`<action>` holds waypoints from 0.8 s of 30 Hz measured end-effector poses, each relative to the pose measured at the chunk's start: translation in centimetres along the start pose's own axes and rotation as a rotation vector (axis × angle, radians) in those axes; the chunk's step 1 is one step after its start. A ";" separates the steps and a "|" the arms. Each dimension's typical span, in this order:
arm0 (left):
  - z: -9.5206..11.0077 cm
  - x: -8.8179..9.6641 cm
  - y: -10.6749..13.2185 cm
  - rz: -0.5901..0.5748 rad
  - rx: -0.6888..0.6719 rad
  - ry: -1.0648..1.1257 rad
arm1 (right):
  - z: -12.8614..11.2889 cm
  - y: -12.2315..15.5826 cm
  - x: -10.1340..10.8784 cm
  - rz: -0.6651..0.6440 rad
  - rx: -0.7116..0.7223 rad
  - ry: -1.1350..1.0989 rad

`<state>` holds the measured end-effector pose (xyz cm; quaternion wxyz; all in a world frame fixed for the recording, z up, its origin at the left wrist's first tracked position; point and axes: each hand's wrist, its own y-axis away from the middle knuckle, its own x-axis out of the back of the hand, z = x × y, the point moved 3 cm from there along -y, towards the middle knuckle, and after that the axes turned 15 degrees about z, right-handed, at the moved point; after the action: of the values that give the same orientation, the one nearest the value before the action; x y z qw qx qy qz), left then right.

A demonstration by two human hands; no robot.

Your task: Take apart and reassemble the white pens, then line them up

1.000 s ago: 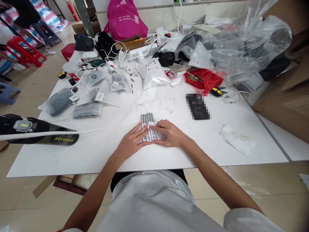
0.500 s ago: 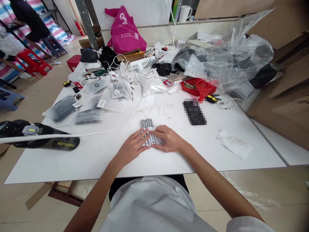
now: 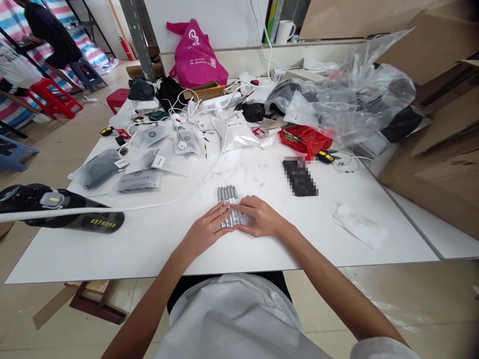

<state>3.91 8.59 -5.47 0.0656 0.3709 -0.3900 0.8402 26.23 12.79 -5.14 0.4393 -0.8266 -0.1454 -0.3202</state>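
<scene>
Several silver-grey pens (image 3: 226, 192) lie side by side in a flat row on the white table (image 3: 149, 249), their tips pointing away from me. My left hand (image 3: 204, 227) holds the row from the left, its fingers laid over the pens and its thumb near their close ends. From the right, my right hand (image 3: 260, 217) closes on the same row, index finger across the pens and thumb at the near end. The fingers cover part of the pens' middles.
A black bottle (image 3: 67, 207) lies at the left under a white cable (image 3: 149, 205). Plastic-wrapped packages (image 3: 138, 180) sit behind it. Clear plastic bags (image 3: 355, 94), a red bag (image 3: 305, 142) and a pink bag (image 3: 198, 57) are farther back. Cardboard (image 3: 441, 159) stands at right.
The camera view has shifted slightly. Both hands stay on the row of pens in nearly the same pose.
</scene>
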 end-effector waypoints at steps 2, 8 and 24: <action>0.0 0.0 0.0 0.001 -0.007 -0.006 | 0.0 0.0 0.0 -0.001 0.002 -0.001; 0.2 0.2 0.1 0.002 -0.045 -0.042 | 0.0 0.0 -0.1 0.016 0.009 -0.016; 0.4 0.4 -0.2 0.005 -0.052 -0.061 | 0.2 0.0 1.4 -0.012 -0.053 0.025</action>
<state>3.90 8.34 -4.92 0.0614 0.3937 -0.4146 0.8181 27.37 12.90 -4.28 0.4171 -0.8330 -0.1364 -0.3370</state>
